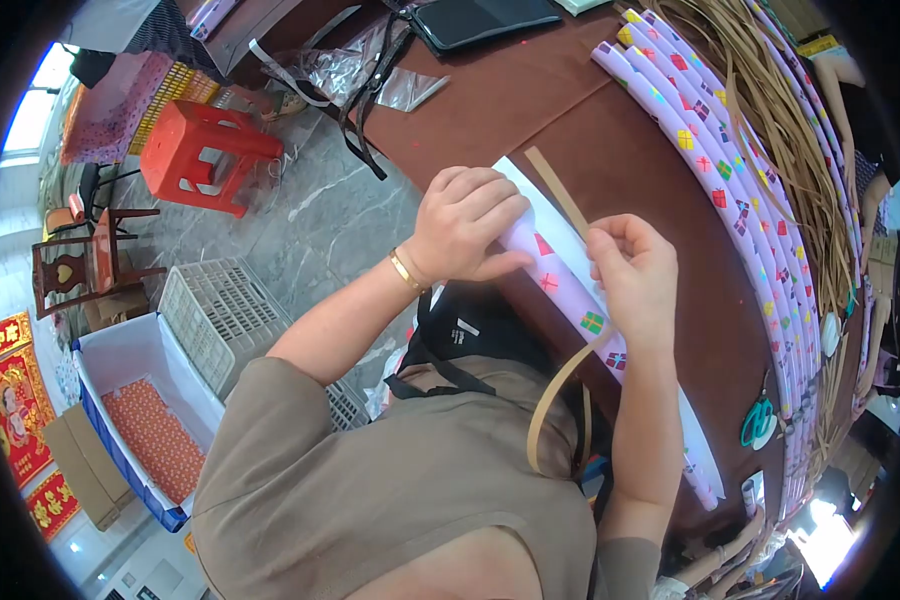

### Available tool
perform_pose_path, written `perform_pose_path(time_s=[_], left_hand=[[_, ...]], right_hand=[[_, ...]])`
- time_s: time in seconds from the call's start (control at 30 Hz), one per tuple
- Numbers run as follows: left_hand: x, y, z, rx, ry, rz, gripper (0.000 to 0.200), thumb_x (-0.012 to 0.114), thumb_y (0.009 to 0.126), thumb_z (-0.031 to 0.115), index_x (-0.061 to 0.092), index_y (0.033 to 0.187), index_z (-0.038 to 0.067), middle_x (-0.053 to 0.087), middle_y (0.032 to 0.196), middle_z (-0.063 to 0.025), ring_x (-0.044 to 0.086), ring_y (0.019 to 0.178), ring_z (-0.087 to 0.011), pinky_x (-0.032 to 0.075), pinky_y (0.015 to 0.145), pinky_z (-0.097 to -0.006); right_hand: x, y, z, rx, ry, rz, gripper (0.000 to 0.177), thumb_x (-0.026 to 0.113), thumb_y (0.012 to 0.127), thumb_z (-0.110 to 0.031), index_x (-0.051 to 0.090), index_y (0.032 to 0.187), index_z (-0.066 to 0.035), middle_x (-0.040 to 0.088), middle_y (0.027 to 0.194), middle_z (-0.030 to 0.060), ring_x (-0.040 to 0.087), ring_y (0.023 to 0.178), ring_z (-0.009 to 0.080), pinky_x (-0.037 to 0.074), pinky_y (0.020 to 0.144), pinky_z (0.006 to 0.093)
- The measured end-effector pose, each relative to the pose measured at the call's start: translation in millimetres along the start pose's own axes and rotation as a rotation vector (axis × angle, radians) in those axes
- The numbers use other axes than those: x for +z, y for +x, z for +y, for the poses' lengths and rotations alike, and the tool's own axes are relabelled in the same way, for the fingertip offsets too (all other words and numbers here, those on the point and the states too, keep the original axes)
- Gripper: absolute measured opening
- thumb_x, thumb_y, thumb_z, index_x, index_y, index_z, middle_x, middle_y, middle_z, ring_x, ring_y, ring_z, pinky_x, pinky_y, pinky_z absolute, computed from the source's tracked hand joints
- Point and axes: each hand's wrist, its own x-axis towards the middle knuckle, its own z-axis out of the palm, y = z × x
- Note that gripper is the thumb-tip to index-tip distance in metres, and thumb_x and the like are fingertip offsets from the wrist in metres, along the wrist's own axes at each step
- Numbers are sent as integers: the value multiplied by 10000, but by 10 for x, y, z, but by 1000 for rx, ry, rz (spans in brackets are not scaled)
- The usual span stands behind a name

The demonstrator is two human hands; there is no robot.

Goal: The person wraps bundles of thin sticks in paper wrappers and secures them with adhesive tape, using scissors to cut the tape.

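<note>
A lilac roll of wrapping paper (560,283) printed with colourful gift boxes lies along the table's near edge, its white inner side partly unrolled. My left hand (470,228), a gold bracelet at its wrist, is wrapped over the upper end of the roll. A flat tan strip (556,188) is pinched between the thumb and fingers of my right hand (632,275). One end of the strip sticks up past the fingers over the white paper. Its other end passes under my right hand and loops down in front of my body.
Several finished-looking rolls (725,170) lie in a row on the brown table (660,210), beside a bundle of tan strips (770,110). Teal scissors (758,422) lie near them. A black tablet (485,22) rests at the back. A red stool (205,150) and crates (220,310) stand left.
</note>
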Motion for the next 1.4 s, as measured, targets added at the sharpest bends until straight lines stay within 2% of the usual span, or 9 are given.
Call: perform_pose_path(time_s=[0.03,0.07,0.17,0.27,0.7,1.0,1.07,1.17,1.4], left_hand=[[14,-10,-7,-1,-1,19,547,615,857,595,690,993,70,670,990,-75,633,972,-268,458,882,-409],[24,-19,-13,-2,-3,37,533,607,866,581,691,989,70,673,979,-75,640,957,-270,466,871,-407],[22,-9,-17,3,-7,39,513,607,868,564,692,975,69,676,973,-76,648,942,-271,477,852,-402],[34,-18,-15,-5,-5,44,521,604,866,572,691,965,68,675,975,-78,649,939,-273,479,846,-402],[40,-34,-13,-25,-22,56,533,594,871,590,704,962,77,646,974,-85,638,945,-287,480,851,-409],[67,-86,-18,-30,-29,69,541,624,846,603,712,973,84,606,980,-85,607,936,-284,471,851,-408],[78,-110,-14,-60,-41,58,508,653,817,591,688,1013,124,579,1038,-78,570,1015,-283,427,901,-427],[93,-107,-10,-52,-43,85,501,659,811,586,688,1013,129,571,1047,-76,553,1035,-285,420,901,-434],[106,-160,7,-49,8,101,498,648,812,591,693,1018,140,548,1041,-61,523,1044,-267,382,933,-443]], right_hand=[[37,24,-1,1,-33,-19,158,638,894,-114,685,948,26,641,729,21,561,622,57,439,569,220],[73,44,-10,7,-42,-2,161,659,875,-127,708,923,19,701,728,95,645,662,128,520,641,311],[163,98,-70,-35,-137,3,167,663,876,-133,712,931,17,712,745,118,675,672,162,526,657,323],[214,112,-166,-44,-170,-24,195,650,869,-131,716,961,27,708,778,89,645,659,137,510,637,286],[282,161,-103,-41,-193,-38,206,666,859,-140,722,954,33,718,765,113,666,641,149,523,633,298],[297,159,-94,-50,-233,-37,186,663,859,-139,725,935,19,726,784,134,695,700,184,536,683,322],[303,156,-97,-43,-259,-31,175,661,864,-139,724,931,9,726,794,138,703,726,205,537,702,331],[311,159,-49,-127,-317,-4,168,657,870,-139,722,925,6,723,799,143,706,732,216,536,705,332],[337,170,-28,-115,-340,9,173,653,872,-147,720,922,4,720,794,145,705,727,226,535,702,338]])
